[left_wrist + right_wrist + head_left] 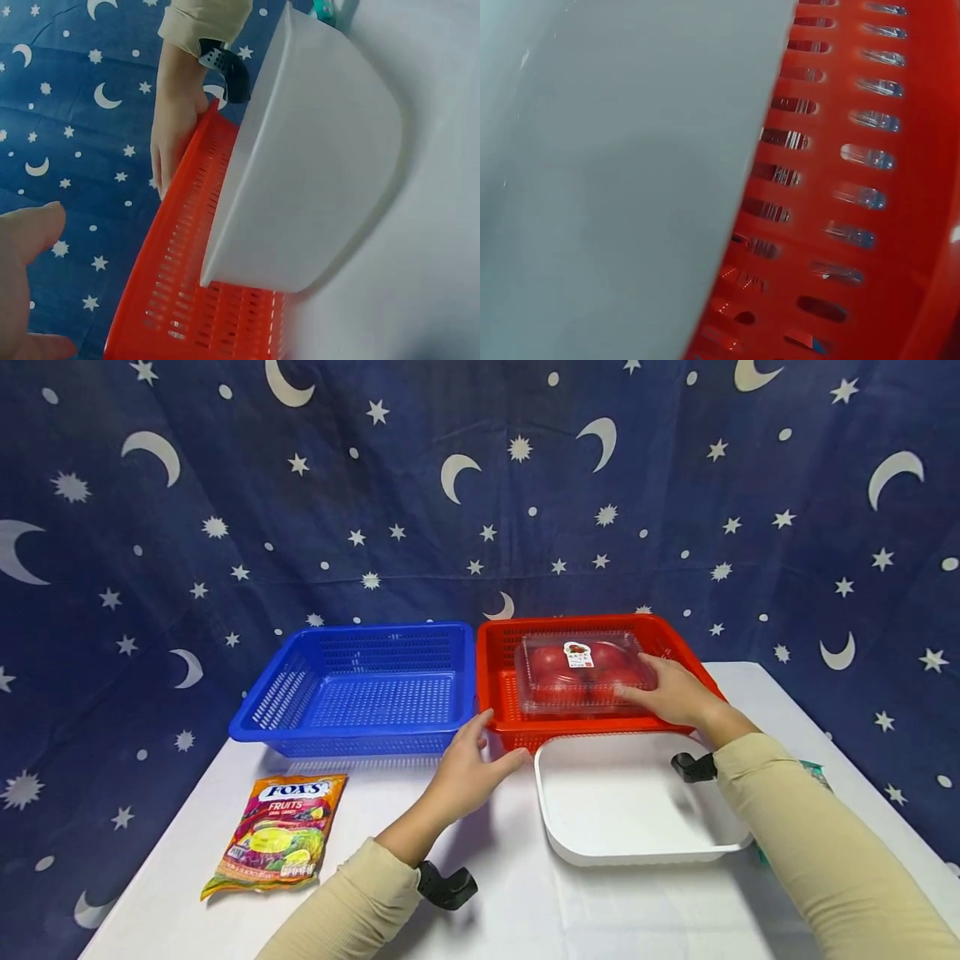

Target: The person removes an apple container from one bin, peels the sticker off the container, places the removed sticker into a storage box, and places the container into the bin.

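A clear plastic box of round red fruit [581, 675], with a small white label on its lid, lies inside the red basket [506, 720]. My right hand [675, 693] holds this box at its right end, thumb toward the front and fingers farther back. In the left wrist view the right hand [176, 124] reaches down past the basket's rim, partly hidden by it. Apart from the box, my left hand [465, 772] hovers in front of the two baskets, thumb and fingers spread, holding nothing. The fruit box is hidden from the left wrist view.
To the left of the red basket stands a blue basket [382, 702]. A white tub [637, 802] sits in front of the red one, under the right forearm. An orange FOX'S candy bag [277, 835] lies at left. Behind the right sleeve shows a green packet [816, 772].
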### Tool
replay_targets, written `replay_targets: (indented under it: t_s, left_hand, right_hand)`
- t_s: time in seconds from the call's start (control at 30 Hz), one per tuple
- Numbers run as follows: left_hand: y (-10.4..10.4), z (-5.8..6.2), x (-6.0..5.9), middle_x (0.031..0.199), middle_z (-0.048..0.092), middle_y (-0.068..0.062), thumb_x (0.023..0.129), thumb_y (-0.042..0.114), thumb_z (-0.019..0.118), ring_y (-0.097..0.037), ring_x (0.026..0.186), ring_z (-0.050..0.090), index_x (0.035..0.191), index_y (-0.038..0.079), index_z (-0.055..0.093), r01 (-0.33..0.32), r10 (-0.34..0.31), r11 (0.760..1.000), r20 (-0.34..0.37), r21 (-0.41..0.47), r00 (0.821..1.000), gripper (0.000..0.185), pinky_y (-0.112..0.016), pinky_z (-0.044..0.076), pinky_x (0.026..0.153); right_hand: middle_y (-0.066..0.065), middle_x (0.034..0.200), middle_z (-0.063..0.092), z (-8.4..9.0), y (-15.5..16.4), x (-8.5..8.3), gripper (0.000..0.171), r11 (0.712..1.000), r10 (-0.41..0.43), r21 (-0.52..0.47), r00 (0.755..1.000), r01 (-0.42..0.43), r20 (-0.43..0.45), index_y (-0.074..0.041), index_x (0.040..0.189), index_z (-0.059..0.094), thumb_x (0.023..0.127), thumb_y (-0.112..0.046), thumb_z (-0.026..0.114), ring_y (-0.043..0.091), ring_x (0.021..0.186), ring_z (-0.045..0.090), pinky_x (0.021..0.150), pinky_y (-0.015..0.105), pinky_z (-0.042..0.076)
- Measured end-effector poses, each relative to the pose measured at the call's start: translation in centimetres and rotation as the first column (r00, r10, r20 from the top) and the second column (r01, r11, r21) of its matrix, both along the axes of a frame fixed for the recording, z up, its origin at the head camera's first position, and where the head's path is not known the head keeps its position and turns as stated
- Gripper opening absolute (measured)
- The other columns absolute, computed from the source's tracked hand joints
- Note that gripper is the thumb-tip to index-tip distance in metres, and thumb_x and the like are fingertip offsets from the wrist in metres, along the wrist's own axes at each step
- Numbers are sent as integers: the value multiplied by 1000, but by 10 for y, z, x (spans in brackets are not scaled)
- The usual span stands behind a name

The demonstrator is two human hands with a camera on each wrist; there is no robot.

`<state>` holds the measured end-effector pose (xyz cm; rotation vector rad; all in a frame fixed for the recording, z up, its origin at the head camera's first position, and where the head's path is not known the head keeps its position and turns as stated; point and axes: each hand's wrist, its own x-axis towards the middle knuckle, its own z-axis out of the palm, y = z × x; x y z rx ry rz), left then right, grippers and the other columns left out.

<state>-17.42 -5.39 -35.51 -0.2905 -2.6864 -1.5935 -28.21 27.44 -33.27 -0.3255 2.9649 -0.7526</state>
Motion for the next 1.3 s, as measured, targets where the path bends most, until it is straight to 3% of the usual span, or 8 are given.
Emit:
replay_targets:
  t_s: [0.2,0.5,0.67,0.83,1.03,1.3]
  left_hand:
    - [2,-7,-5,152,40,-24,88,37,77,-45,130,49,155,7,34,-27,21,997,82,78,996,85,-57,45,101]
    - [5,-29,-30,147,46,-22,89,33,75,-41,126,52,158,10,28,-21,7,982,77,186,997,86,-49,48,100]
    - [10,-33,-40,147,46,-22,90,33,75,-35,125,53,159,13,27,-42,27,971,69,235,997,86,-46,46,103]
    - [15,-34,-46,153,40,-20,90,34,74,-36,133,47,159,15,28,-68,53,961,63,268,997,84,-48,37,111]
    - [19,-38,-51,156,37,-16,92,32,73,-36,138,42,157,19,32,-85,73,953,54,290,996,79,-50,35,112]
    - [20,-39,-53,153,40,-19,93,29,72,-36,136,44,156,17,33,-75,66,953,41,295,997,75,-49,36,111]
  right_hand:
    - [38,152,26,0,-2,-4,103,1000,-2,5,1000,2,4,11,153,20,91,-58,64,55,139,23,110,69,19]
    - [38,152,28,3,-2,-11,104,1000,2,-2,999,-1,41,11,154,19,91,-59,63,55,137,27,110,69,22]
    - [36,154,26,2,-1,-16,106,999,-13,-32,995,16,102,7,156,15,90,-62,62,54,137,26,109,70,23]
    - [34,156,21,-1,1,-20,106,996,-7,-87,989,20,151,3,158,12,91,-62,61,52,139,23,109,70,22]
    - [32,159,15,-4,6,-26,103,980,-16,-191,979,56,205,-3,160,5,93,-60,59,50,140,20,110,69,21]
    - [31,158,12,-10,8,-37,103,925,12,-367,960,96,281,-10,161,-1,93,-48,67,50,138,20,111,64,28]
